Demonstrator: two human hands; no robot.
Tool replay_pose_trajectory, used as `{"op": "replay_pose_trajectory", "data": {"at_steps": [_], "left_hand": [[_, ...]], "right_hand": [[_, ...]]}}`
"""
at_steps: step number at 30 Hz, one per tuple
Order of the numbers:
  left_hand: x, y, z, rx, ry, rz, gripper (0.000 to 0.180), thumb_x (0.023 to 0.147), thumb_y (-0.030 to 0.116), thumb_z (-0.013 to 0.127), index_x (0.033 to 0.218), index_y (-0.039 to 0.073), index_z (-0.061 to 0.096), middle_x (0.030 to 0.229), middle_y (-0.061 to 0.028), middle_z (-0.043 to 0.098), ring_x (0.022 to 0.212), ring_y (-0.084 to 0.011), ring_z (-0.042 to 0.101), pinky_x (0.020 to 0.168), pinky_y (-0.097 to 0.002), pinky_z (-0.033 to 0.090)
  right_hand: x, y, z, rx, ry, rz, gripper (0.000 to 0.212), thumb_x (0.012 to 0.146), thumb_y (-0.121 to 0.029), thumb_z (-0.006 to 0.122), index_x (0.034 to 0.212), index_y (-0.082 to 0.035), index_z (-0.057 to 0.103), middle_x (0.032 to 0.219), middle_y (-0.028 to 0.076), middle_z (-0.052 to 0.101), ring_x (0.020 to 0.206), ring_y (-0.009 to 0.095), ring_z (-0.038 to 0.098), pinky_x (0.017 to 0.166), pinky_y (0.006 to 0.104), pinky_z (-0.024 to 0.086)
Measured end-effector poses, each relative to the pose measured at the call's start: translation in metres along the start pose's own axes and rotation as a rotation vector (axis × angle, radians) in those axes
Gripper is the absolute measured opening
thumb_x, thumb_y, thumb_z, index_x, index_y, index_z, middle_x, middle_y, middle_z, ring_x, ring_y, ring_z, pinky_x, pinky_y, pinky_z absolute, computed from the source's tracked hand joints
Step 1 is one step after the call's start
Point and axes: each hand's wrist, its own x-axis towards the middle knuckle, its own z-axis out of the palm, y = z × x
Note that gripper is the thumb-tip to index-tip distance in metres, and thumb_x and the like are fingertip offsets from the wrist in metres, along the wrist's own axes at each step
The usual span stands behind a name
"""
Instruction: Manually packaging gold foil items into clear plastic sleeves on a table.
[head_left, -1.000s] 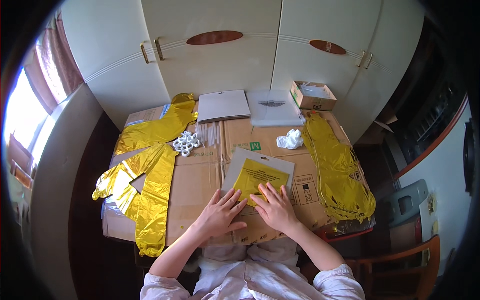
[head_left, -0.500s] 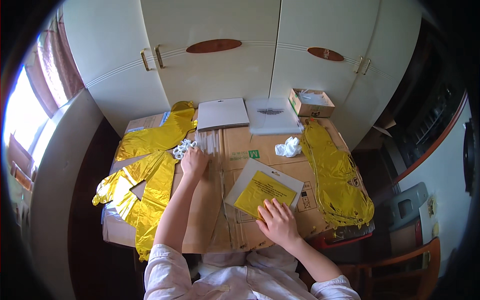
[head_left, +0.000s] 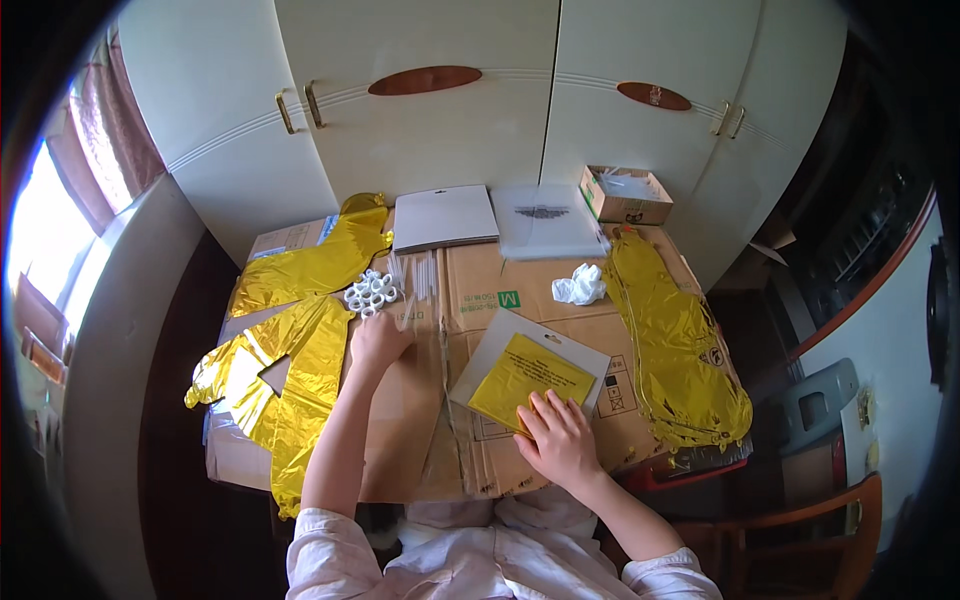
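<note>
Many rings (head_left: 371, 288) nr L grip (head_left: 380, 342) | curled, hold unk. | R grip (head_left: 558, 440) flat on foil (head_left: 525, 378)

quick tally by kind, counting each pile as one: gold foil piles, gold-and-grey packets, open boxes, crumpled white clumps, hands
Gold foil piles: 3 (far left pile, near left pile, right pile)
Gold-and-grey packet: 1
Open box: 1
Crumpled white clump: 1
Hands: 2 (left hand, right hand)
Total: 8
</note>
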Motion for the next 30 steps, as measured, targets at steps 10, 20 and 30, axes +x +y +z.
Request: {"op": "replay_pose_trajectory", "data": {"at_steps": [10,20,30], "left_hand": [[-0.146,-0.004,-0.043,-0.279,-0.266,0.254,0.016,0.071,0.02,0.07,0.077,0.005,0.069,0.077,-0.0131,0.069,0.072,-0.0295,0.067,0.069,-0.038,0.054],[-0.161,0.015,-0.024,-0.213,-0.244,0.318,0.012,0.074,0.019,0.062,0.073,0.006,0.063,0.077,-0.0125,0.064,0.073,-0.0318,0.065,0.069,-0.0416,0.052],[-0.157,0.025,-0.016,-0.2,-0.235,0.388,0.016,0.071,0.021,0.065,0.073,0.006,0.064,0.076,-0.0112,0.065,0.071,-0.0304,0.065,0.068,-0.0403,0.052]], "right_hand": [[0.011,0.002,-0.002,0.008,0.03,-0.026,0.029,0.077,-0.025,0.072,0.101,-0.008,0.066,0.113,0.01,0.065,0.108,0.03,0.06,0.092,0.0492,0.048],[0.021,-0.002,0.001,0.039,0.178,-0.132,0.008,0.078,-0.012,0.069,0.081,-0.007,0.064,0.093,0.004,0.067,0.089,0.021,0.065,0.081,0.0371,0.052],[0.018,-0.003,0.003,0.008,0.215,-0.134,0.008,0.081,-0.012,0.068,0.082,-0.008,0.061,0.093,0.003,0.065,0.088,0.019,0.065,0.081,0.0363,0.051]]}}
